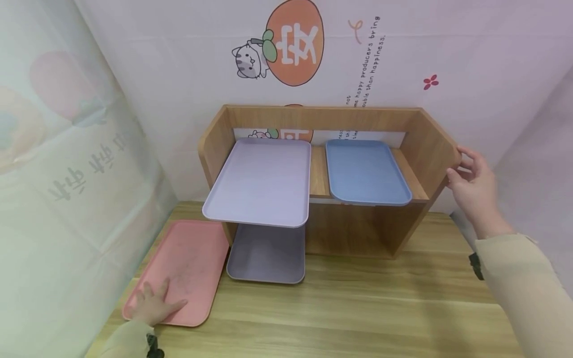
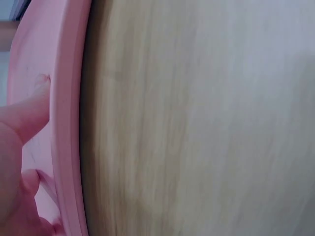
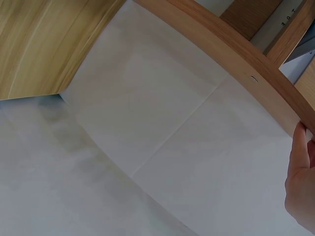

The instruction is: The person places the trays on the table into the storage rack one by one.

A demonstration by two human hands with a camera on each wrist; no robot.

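My left hand [image 1: 154, 307] rests with spread fingers on the near end of a pink tray [image 1: 192, 266], which lies on the table at the left. In the left wrist view, the thumb and fingers are inside the rim of that tray [image 2: 69, 123]. At the far right, my right hand [image 1: 478, 186] grips the front edge of the side panel of a two-level wooden shelf [image 1: 429, 149]. The right wrist view shows the thumb against the panel's edge [image 3: 275, 93]. Most of the right hand's fingers are hidden there.
On the shelf's upper level, a lavender tray [image 1: 266, 184] and a smaller blue tray [image 1: 367, 171] jut past the front edge. Below the lavender one, a grey-purple tray [image 1: 268, 253] sticks out onto the wood-grain table [image 1: 358, 303]. A printed cloth [image 1: 179, 59] hangs close behind.
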